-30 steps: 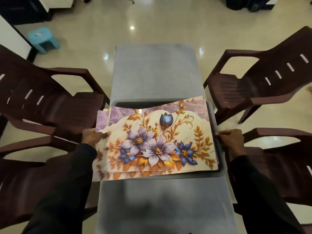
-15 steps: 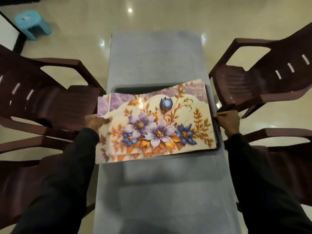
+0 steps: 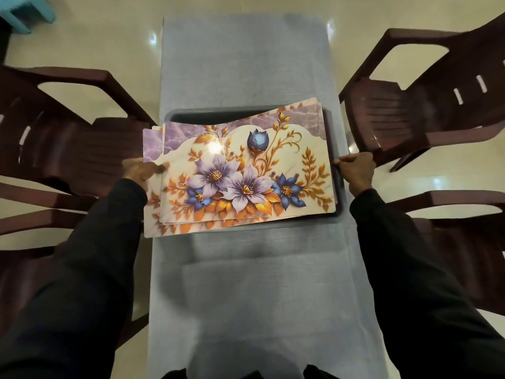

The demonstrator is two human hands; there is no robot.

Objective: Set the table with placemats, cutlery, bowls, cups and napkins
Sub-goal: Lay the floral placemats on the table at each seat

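Observation:
A stack of floral placemats (image 3: pixel 246 170), cream with purple and blue flowers and gold leaves, lies over a dark grey tray (image 3: pixel 213 115) in the middle of the narrow grey-clothed table (image 3: pixel 246 64). The mats overhang the tray's left side. My left hand (image 3: pixel 140 170) pinches the stack's left edge, thumb on top. My right hand (image 3: pixel 355 170) grips the tray's right rim beside the mats. What is inside the tray under the mats is hidden.
Dark maroon plastic chairs stand on both sides: two on the left (image 3: pixel 68 149) and two on the right (image 3: pixel 426 113). A turquoise stool (image 3: pixel 24 9) sits on the glossy floor at the far left. Bare tablecloth shows beyond and in front of the tray.
The tray with the mats sits farther out along the table than a second ago, and the view has tilted down. Both hands keep their holds on the stack's edge and the tray's rim.

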